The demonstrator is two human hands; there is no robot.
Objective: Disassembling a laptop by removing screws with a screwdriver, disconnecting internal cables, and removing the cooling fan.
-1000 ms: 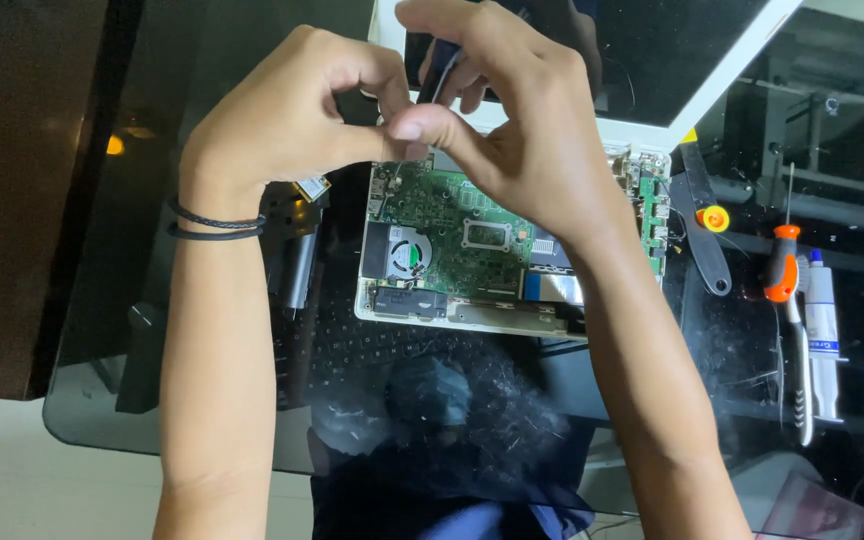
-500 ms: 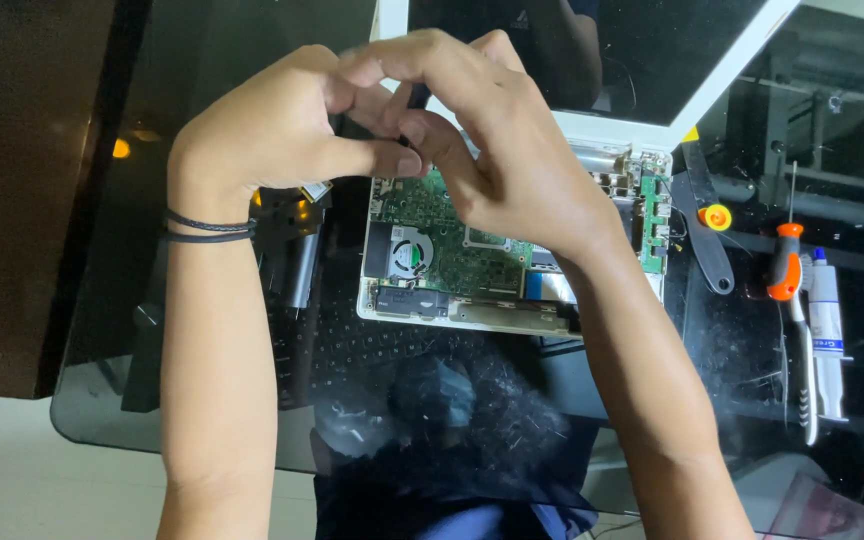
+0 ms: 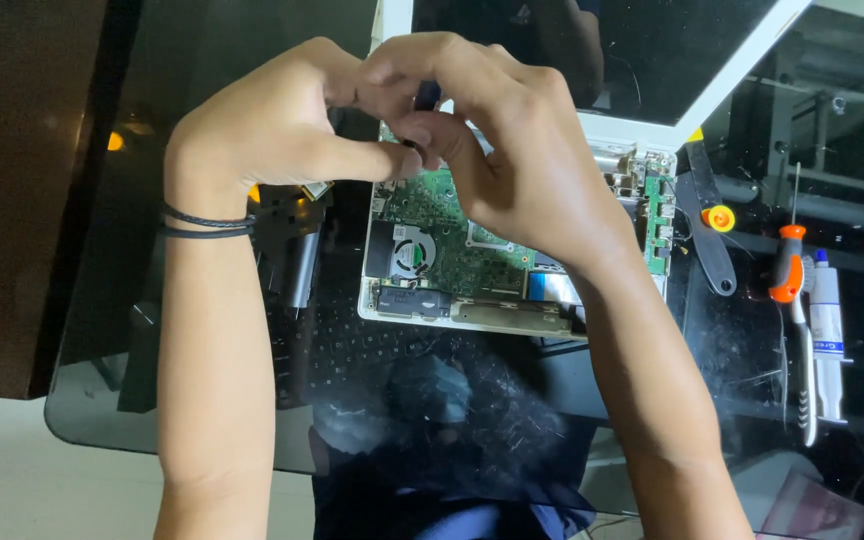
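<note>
Dark glass surface [image 3: 92,400], opened white laptop [image 3: 612,135] on it. Green circuit board [image 3: 452,250] exposed, fan [image 3: 414,252] seated; disassembly judged partway, board not lifted. Left hand [image 3: 272,130] and right hand [image 3: 512,150] raised together above board's upper edge. Fingers [image 3: 422,130] pinched narrow on small dark part [image 3: 426,96]; identity unclear.

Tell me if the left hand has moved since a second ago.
Yes. The left hand has shifted slightly rightward, closing in over the green circuit board.
</note>
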